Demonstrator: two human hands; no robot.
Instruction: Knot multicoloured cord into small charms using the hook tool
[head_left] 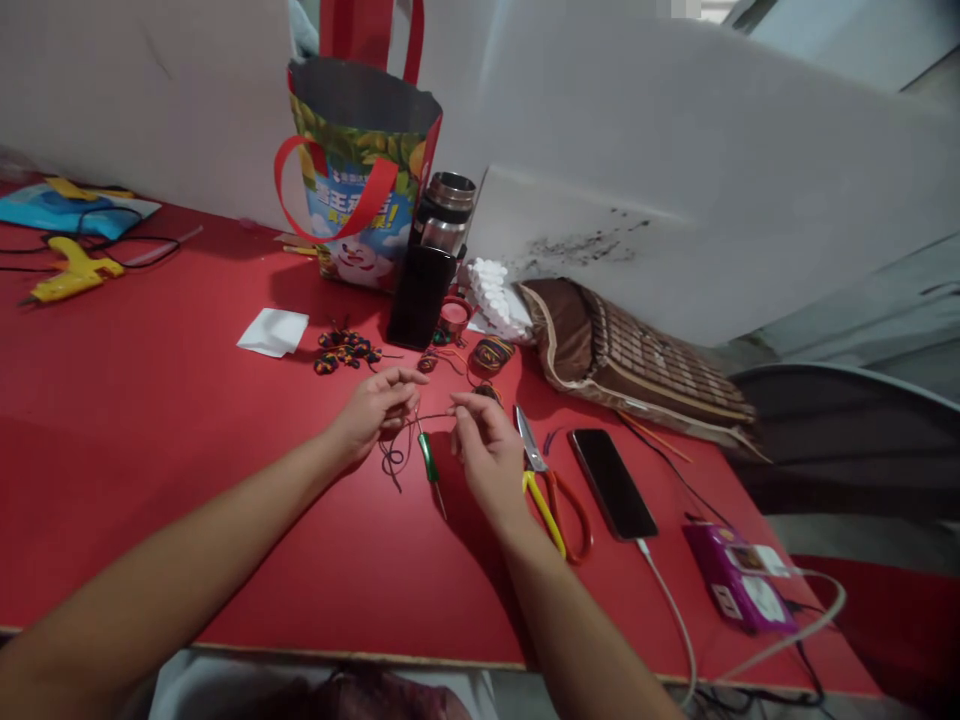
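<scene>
A thin dark cord (pixel 435 416) runs between my two hands, above the red table. My left hand (pixel 371 415) is closed in a pinch on one part of it, and loose loops hang below these fingers. At the other end, my right hand (pixel 489 450) pinches the cord between thumb and fingertips. Between the hands is a crochet hook with a green handle (pixel 428 458), its upper tip close to my left fingers. Scissors with yellow and orange handles (pixel 551 500) lie open just right of my right hand. Beyond the hands are small knotted multicolour cord pieces (pixel 346 349) and a wound cord bundle (pixel 492 352).
A dark phone (pixel 420 297) leans against a steel flask (pixel 450 205) beside a colourful bag (pixel 360 190). Another phone (pixel 613 485) lies right, cabled near a purple box (pixel 739 580). A yellow glue gun (pixel 73 272), white paper (pixel 274 332) and brown cushion (pixel 637 360) are on the table.
</scene>
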